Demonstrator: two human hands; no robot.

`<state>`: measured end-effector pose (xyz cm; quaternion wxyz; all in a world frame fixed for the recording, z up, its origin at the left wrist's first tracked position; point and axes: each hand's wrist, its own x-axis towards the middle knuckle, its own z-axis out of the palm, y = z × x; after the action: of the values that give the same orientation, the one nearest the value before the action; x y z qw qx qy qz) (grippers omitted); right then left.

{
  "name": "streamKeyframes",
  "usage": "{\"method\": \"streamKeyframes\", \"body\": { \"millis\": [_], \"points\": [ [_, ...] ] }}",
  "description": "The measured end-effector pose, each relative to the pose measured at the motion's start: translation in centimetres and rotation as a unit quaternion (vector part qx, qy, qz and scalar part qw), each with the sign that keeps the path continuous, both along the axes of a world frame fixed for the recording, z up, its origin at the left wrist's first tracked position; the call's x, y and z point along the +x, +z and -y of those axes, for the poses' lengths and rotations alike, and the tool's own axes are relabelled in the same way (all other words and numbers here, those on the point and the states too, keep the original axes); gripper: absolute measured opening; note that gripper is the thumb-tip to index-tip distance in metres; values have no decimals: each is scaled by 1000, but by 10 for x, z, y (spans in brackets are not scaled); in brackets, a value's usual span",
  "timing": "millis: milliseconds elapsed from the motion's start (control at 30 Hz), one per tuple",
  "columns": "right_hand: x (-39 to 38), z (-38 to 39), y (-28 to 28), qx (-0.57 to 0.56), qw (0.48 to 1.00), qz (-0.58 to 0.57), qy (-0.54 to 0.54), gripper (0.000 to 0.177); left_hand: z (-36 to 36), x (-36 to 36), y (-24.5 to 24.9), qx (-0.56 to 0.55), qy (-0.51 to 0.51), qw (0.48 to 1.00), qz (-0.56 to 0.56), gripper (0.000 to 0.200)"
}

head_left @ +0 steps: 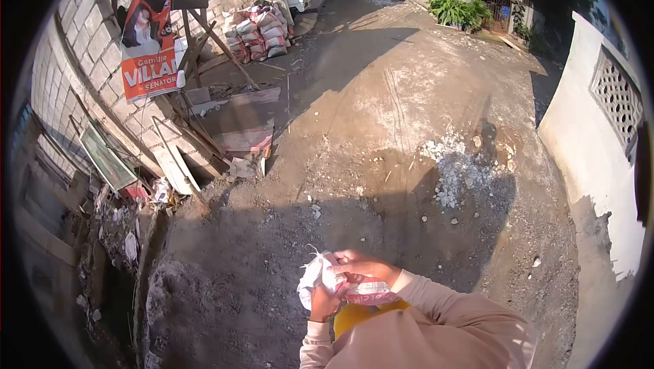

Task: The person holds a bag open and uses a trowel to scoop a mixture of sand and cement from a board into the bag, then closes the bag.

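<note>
A crumpled white sack [312, 280] with red print is bunched up in front of my body, threads sticking out at its top. Part of the print reads "OLCIM". My left hand [325, 302] grips its lower left side from below, fingers curled around the material. Across the upper part lies my right hand [368, 266], its fingers closed on the folded sack. The red-printed end hangs toward my waist, over something yellow [354, 316]. What is inside the sack, if anything, is hidden.
Rubble [453, 171] lies scattered on the dirt road ahead. Stacked filled sacks [257, 32] stand by a block wall at left, near a poster [148, 49] and leaning boards. A ditch with debris [116, 253] runs along the left; a white wall [579, 89] borders the right.
</note>
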<state>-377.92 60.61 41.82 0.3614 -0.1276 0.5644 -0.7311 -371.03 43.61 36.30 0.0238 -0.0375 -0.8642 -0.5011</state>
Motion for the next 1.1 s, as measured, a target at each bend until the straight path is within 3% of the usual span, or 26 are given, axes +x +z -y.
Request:
{"method": "streamKeyframes", "body": {
  "millis": [33,67,100,167,200,233,300,367,433,500,600,700,733,767,833,867,900,967,1000,1033,1100],
  "points": [
    [-10,-21,50,-32,998,-10,-54,49,-7,-14,21,164,47,967,186,34],
    [-48,-43,31,73,988,-111,-83,55,-6,-28,6,223,26,967,120,19],
    [-84,-74,5,177,955,-213,-106,60,-12,-39,32,242,48,966,84,17],
    [-118,-144,1,441,842,-278,-139,66,-11,-62,38,297,57,953,21,17],
    [-144,-191,-46,457,861,-199,-99,68,2,-77,16,276,53,959,18,17],
    [-162,-220,-92,471,872,-116,-61,70,2,-86,29,372,71,922,79,17],
    [-162,-221,-89,338,929,149,-22,73,-4,-120,46,422,95,901,-31,18],
    [-154,-211,-117,129,969,199,69,67,2,-150,36,452,105,885,-29,18],
    [-154,-185,-162,133,966,222,-16,56,10,-186,28,469,124,874,-10,18],
    [-169,-156,-173,48,934,352,-43,44,15,-218,18,480,150,864,-18,18],
    [-217,-126,-200,103,956,270,-54,41,30,-271,19,496,140,857,0,17],
    [-278,-99,-217,100,952,286,-29,39,47,-320,26,490,111,864,23,15],
    [-295,-49,-142,161,901,385,-119,36,50,-333,28,475,134,869,-10,13],
    [-309,-37,-147,162,901,385,-119,36,53,-345,30,477,135,869,-10,13],
    [-337,-24,-168,65,901,426,-40,33,57,-361,33,530,187,827,6,15],
    [-354,-15,-180,57,909,412,-42,33,71,-371,32,494,137,858,20,21],
    [-390,4,-193,6,928,372,-20,33,84,-395,35,554,115,824,-27,24],
    [-398,21,-219,-73,939,333,34,32,102,-404,32,542,163,823,-58,26],
    [-414,29,-214,-56,929,366,1,32,114,-406,36,551,161,815,-76,29],
    [-427,32,-204,-37,914,402,-34,31,118,-407,49,597,191,776,-62,30],
    [-450,32,-200,-48,898,436,11,31,130,-412,67,650,174,733,-98,35]
  ]
}}
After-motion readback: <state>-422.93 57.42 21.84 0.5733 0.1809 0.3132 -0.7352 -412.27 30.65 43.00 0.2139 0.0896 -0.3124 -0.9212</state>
